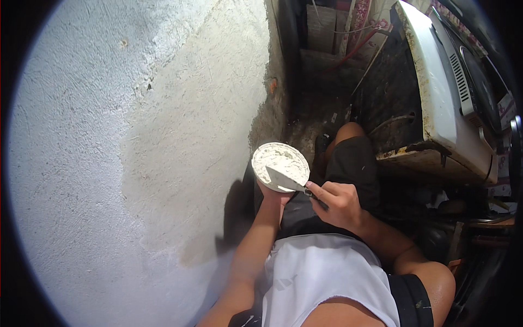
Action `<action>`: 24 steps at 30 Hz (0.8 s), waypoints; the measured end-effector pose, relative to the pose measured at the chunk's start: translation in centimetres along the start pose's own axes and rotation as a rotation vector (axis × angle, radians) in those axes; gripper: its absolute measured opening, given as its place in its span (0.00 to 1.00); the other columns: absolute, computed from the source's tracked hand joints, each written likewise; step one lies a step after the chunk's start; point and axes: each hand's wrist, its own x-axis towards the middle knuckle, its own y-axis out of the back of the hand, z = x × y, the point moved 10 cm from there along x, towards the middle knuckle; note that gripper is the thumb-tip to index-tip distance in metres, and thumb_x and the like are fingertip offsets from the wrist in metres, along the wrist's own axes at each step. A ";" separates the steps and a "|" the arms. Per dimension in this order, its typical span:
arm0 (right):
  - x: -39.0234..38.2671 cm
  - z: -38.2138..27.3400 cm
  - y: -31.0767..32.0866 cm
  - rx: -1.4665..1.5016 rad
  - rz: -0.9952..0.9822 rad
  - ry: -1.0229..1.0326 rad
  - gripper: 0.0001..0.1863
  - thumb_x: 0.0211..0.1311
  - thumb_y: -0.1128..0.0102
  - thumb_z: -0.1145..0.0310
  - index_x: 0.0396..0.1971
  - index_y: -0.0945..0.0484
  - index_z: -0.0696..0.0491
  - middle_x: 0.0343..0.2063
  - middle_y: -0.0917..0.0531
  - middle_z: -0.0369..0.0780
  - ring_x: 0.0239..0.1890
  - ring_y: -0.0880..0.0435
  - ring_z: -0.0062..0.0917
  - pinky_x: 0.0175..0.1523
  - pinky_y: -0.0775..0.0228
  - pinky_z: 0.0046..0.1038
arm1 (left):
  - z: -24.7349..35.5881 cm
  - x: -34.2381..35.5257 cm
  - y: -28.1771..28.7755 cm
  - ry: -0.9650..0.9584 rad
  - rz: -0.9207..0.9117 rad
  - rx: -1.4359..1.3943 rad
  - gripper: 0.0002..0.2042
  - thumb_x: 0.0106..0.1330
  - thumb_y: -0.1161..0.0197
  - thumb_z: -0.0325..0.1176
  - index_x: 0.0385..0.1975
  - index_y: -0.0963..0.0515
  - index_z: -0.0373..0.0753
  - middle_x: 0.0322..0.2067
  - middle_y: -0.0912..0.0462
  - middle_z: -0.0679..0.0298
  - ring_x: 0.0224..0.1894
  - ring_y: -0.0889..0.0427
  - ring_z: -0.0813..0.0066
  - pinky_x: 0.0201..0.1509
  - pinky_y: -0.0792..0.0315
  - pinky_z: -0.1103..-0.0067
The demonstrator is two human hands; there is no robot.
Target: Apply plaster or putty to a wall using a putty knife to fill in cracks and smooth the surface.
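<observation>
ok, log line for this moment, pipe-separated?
left hand: holding tub of white paste | right hand: holding putty knife by handle | blade: over paste, contact unclear | wall: greyish patch, left of tub

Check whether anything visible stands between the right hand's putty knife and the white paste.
Nothing visible does. The right hand holds the putty knife with its blade over the paste, across the open top of the tub. The left hand supports the tub from below, clear of the blade.
</observation>
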 end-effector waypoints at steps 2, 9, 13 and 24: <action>0.1 -1.1 0.4 -0.042 0.015 0.029 0.23 0.49 0.25 0.76 0.49 0.13 0.53 0.23 0.24 0.36 0.21 0.19 0.28 0.25 0.27 0.33 | -0.1 0.0 0.1 0.017 -0.015 -0.031 0.37 0.74 0.58 0.67 0.69 0.25 0.44 0.64 0.19 0.53 0.64 0.19 0.47 0.67 0.23 0.48; -0.9 1.1 1.0 0.128 0.064 -0.143 0.22 0.49 0.24 0.75 0.48 0.13 0.56 0.24 0.20 0.40 0.24 0.16 0.33 0.28 0.24 0.32 | 0.1 -0.2 0.2 -0.016 0.010 0.039 0.36 0.74 0.57 0.67 0.70 0.25 0.46 0.66 0.20 0.56 0.68 0.22 0.48 0.70 0.27 0.47; -2.2 5.0 -1.2 0.354 0.032 -0.371 0.20 0.50 0.23 0.75 0.46 0.11 0.61 0.28 0.13 0.45 0.28 0.12 0.31 0.37 0.22 0.29 | -0.2 -0.6 -1.3 -0.041 -0.052 0.032 0.34 0.77 0.60 0.64 0.65 0.22 0.45 0.60 0.16 0.58 0.62 0.18 0.52 0.67 0.24 0.52; -5.9 9.2 -6.1 0.942 -0.031 -0.802 0.19 0.59 0.26 0.76 0.50 0.12 0.64 0.34 0.10 0.38 0.33 0.16 0.15 0.39 0.26 0.19 | 0.8 -1.8 -4.7 -0.201 -0.316 0.316 0.31 0.78 0.54 0.56 0.72 0.33 0.42 0.66 0.21 0.57 0.69 0.22 0.55 0.73 0.27 0.54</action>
